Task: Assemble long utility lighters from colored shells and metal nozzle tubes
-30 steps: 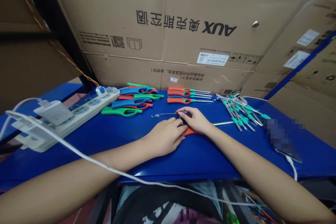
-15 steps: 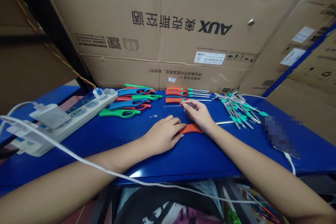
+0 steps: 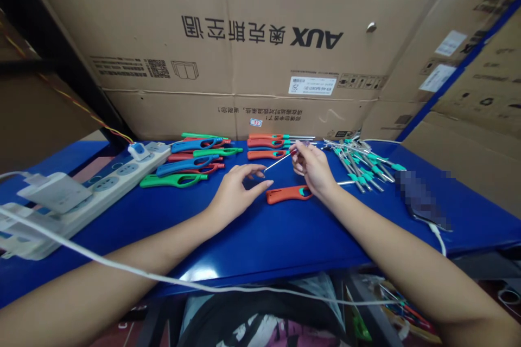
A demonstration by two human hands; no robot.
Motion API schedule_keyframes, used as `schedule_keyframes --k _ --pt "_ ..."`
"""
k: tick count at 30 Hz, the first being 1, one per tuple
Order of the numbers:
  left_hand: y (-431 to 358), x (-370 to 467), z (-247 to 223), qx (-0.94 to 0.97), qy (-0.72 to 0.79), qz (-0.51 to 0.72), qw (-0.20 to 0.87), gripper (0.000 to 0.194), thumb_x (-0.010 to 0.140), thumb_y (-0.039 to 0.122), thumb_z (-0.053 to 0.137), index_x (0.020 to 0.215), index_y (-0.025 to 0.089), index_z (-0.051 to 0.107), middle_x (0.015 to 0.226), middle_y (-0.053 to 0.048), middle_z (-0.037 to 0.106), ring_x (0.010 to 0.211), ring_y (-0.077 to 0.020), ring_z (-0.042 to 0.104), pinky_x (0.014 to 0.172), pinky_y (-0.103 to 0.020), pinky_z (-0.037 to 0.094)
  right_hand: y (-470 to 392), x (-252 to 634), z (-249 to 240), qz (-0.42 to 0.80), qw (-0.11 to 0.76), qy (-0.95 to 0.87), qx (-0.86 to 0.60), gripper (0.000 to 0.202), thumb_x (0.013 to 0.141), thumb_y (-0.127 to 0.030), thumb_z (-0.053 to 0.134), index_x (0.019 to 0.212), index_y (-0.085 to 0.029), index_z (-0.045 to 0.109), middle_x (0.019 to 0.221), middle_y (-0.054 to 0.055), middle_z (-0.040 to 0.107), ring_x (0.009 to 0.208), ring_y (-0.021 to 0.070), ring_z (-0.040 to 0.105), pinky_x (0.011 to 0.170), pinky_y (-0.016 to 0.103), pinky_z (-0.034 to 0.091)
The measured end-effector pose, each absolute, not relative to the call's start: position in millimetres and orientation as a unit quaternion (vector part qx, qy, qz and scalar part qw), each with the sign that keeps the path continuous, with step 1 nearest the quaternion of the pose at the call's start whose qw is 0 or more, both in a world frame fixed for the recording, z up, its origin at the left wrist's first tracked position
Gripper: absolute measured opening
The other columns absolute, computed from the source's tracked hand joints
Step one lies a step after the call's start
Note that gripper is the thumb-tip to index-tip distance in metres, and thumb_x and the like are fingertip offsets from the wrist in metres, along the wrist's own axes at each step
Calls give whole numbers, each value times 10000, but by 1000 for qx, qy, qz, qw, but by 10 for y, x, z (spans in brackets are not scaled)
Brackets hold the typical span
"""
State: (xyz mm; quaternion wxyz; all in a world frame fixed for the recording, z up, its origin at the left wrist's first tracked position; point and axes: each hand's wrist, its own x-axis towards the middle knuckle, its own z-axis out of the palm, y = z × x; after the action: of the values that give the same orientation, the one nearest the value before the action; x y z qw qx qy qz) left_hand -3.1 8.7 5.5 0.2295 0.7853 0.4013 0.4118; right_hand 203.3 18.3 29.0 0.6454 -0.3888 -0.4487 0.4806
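In the head view, the fingers of my right hand point(image 3: 315, 169) are wrapped around the reddish handle of a slim screwdriver point(image 3: 292, 152), its thin metal shaft slanting out toward my other hand. On my left hand point(image 3: 233, 191) the thumb and index finger stand apart, the others lightly curled — the shaft's tip ends right at those fingertips, though from up here I can't tell whether it touches them.

1 orange lighter point(image 3: 283, 195) lies on the blue table point(image 3: 260, 244), just on my side of my right fingers; its rounded butt is close under my left thumb tip, and its metal tube passes behind my right wrist and shows again past it.

Beyond my right fingers lies a row of orange lighters point(image 3: 266, 144) with tubes fitted. Beyond my left fingers, off to their left, is a pile of green, blue and red handles point(image 3: 187, 164). Right of my right fingers there's a heap of metal tubes point(image 3: 358, 165) with teal parts — and well left of my left fingers, a white power strip point(image 3: 106, 183). A white cable point(image 3: 203, 286) crosses nearer me than both sets of fingers, over my left forearm.
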Motion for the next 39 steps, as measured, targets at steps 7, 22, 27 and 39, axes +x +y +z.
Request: schedule_keyframes --k 7,22,27,39 --pt "49 -22 109 781 383 438 225 171 866 364 688 929 220 754 952 -33 758 898 -203 654 767 -320 497 149 1982 266 512 623 -453 -381 398 724 -548 774 772 -183 624 560 -55 491 395 33 339 374 192 205" --pt "87 -46 104 775 376 448 241 159 832 366 723 825 218 780 841 -31 771 814 -201 677 764 -330 510 148 1990 261 525 625 -440 -374 383 696 -529 792 746 -182 636 554 -54 492 404 40 338 389 207 194" --pt "95 -52 106 774 382 442 245 163 831 366 732 819 214 789 801 -23 765 769 -192 671 718 -315 487 141 1991 259 519 640 -439 -359 381 700 -518 797 753 -184 623 547 -57 486 397 37 332 388 207 185" --pt "113 -52 75 776 376 440 252 139 815 352 747 808 221 794 787 -19 763 745 -187 668 699 -304 481 89 1970 316 410 631 -541 -375 445 778 -603 702 777 -172 593 546 -56 495 415 38 366 397 202 227"
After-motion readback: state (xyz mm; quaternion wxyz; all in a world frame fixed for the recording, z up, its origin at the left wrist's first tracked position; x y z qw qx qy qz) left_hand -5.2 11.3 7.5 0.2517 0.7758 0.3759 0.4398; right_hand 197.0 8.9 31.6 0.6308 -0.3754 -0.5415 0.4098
